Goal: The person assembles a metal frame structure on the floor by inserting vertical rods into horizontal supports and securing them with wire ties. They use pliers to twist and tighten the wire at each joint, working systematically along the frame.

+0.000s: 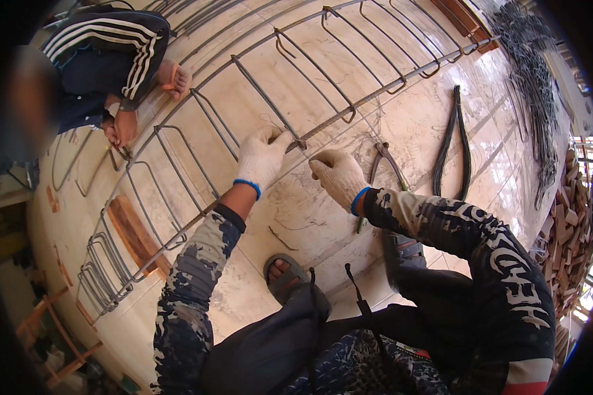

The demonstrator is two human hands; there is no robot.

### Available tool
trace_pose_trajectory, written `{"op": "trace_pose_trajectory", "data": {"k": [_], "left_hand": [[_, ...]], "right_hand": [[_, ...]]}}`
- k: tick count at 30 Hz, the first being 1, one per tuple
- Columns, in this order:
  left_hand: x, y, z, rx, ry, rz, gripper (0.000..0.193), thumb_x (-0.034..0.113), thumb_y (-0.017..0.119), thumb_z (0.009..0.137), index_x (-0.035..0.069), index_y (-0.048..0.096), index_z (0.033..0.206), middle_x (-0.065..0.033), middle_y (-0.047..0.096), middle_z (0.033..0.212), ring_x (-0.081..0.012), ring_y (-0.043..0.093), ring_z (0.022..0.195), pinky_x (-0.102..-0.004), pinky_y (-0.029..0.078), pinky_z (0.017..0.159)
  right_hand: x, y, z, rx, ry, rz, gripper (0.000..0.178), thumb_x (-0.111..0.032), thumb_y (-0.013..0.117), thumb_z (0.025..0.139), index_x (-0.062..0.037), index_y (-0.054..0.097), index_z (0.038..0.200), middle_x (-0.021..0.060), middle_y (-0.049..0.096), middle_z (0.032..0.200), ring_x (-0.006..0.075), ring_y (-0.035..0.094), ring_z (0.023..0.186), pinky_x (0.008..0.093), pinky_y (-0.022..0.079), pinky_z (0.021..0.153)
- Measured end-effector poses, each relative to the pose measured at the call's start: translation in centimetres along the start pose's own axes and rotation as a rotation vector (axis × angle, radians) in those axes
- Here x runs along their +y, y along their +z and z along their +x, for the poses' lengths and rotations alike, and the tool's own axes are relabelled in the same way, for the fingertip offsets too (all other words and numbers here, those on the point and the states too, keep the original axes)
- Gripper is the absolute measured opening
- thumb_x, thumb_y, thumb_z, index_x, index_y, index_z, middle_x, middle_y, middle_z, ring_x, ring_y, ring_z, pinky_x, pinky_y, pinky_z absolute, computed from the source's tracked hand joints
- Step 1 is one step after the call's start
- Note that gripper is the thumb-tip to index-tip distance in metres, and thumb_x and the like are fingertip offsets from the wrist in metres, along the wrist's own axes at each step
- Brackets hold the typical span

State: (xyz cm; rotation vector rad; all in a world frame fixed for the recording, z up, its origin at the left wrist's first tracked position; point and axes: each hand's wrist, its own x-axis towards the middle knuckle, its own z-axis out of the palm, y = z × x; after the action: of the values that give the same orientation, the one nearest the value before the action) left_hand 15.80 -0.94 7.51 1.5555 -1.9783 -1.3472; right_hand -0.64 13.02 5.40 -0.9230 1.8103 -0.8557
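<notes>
A long cage of steel reinforcing bars (326, 123) with bent rod stirrups (263, 91) runs diagonally across the floor before me. My left hand (263, 158), in a white knit glove with a blue cuff, is closed at the joint where one stirrup meets the near bar. Thin wire shows faintly around its fingers, but what they grip is hidden. Just right of that joint, my right hand (339, 174), gloved alike, is closed with thumb against fingers; its contents cannot be made out. Beside it on the floor lie the nippers (392, 161), their handles partly behind my right wrist.
A looped bundle of dark tie wire (466, 161) lies to the right. Beyond it are a heap of thin steel (530, 72) and stacked wood pieces (566, 220). A wooden board (132, 230) lies under the cage's left part. Another person (105, 59) crouches at the upper left, hands on a rod.
</notes>
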Motion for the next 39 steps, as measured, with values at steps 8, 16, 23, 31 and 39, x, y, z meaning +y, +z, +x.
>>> {"op": "trace_pose_trajectory", "data": {"k": [8, 16, 23, 31, 39], "left_hand": [[2.8, 1.9, -3.2, 0.253, 0.073, 0.056, 0.039, 0.042, 0.089, 0.094, 0.004, 0.084, 0.103, -0.015, 0.086, 0.098, -0.0312, 0.083, 0.09, -0.0435, 0.063, 0.083], [3.5, 2.7, -3.0, 0.323, -0.006, 0.182, 0.041, 0.045, 0.093, 0.089, 0.006, 0.082, 0.099, -0.0119, 0.087, 0.097, -0.0311, 0.083, 0.089, -0.0437, 0.064, 0.084], [3.3, 2.6, -3.4, 0.301, -0.009, 0.102, 0.042, 0.038, 0.093, 0.09, 0.001, 0.082, 0.106, -0.0181, 0.086, 0.102, -0.0323, 0.083, 0.095, -0.0438, 0.062, 0.087], [3.1, 2.8, -2.7, 0.283, 0.01, 0.117, 0.033, 0.034, 0.091, 0.092, 0.005, 0.078, 0.102, -0.0116, 0.084, 0.094, -0.028, 0.081, 0.086, -0.0422, 0.063, 0.081], [2.4, 3.0, -3.0, 0.31, 0.075, 0.09, 0.035, 0.037, 0.091, 0.093, 0.006, 0.076, 0.1, -0.0106, 0.083, 0.09, -0.0284, 0.081, 0.083, -0.0432, 0.062, 0.077]], "right_hand": [[-0.5, 0.2, 0.0, 0.151, -0.102, -0.158, 0.029, -0.028, 0.07, 0.105, -0.0027, 0.082, 0.113, 0.0197, 0.082, 0.098, 0.0373, 0.079, 0.092, 0.0471, 0.062, 0.085], [-0.9, -0.5, -0.5, 0.16, -0.323, -0.255, 0.021, -0.026, 0.069, 0.106, -0.0096, 0.081, 0.111, 0.0229, 0.08, 0.099, 0.0471, 0.077, 0.1, 0.0561, 0.061, 0.088], [-1.6, -1.4, -0.4, 0.088, -0.273, -0.301, 0.018, -0.021, 0.072, 0.104, -0.0072, 0.08, 0.112, 0.0214, 0.081, 0.104, 0.045, 0.078, 0.102, 0.0531, 0.062, 0.088], [-1.2, -0.9, -0.3, 0.112, -0.286, -0.319, 0.022, -0.026, 0.068, 0.107, -0.009, 0.081, 0.111, 0.0232, 0.081, 0.1, 0.0466, 0.078, 0.1, 0.056, 0.061, 0.087], [-2.7, -0.9, 0.0, 0.121, -0.214, -0.292, 0.024, -0.028, 0.073, 0.106, -0.009, 0.082, 0.118, 0.0214, 0.082, 0.103, 0.0454, 0.079, 0.1, 0.0535, 0.062, 0.086]]}}
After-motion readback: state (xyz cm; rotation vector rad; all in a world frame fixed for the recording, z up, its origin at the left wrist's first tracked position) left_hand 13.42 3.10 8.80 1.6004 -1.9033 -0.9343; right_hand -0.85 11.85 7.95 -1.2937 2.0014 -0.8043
